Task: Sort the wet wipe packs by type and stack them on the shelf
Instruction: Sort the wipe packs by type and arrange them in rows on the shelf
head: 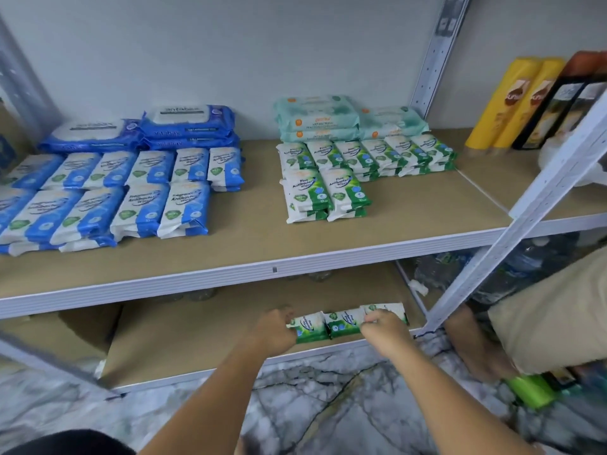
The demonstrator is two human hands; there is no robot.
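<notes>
Both forearms reach to the lower shelf (203, 343): the left hand (274, 331) and right hand (384, 330) each clasp an end of three green pine packs (345, 321), seemingly gathering them for the matching green stack (325, 195) above.

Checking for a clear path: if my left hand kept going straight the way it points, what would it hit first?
Likely the leftmost green wipe pack, which the left hand already touches; beyond lies bare lower shelf. Depth is unclear.

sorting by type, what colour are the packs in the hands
Green and white, seen in the head view: the packs held between left hand and right hand.
</notes>
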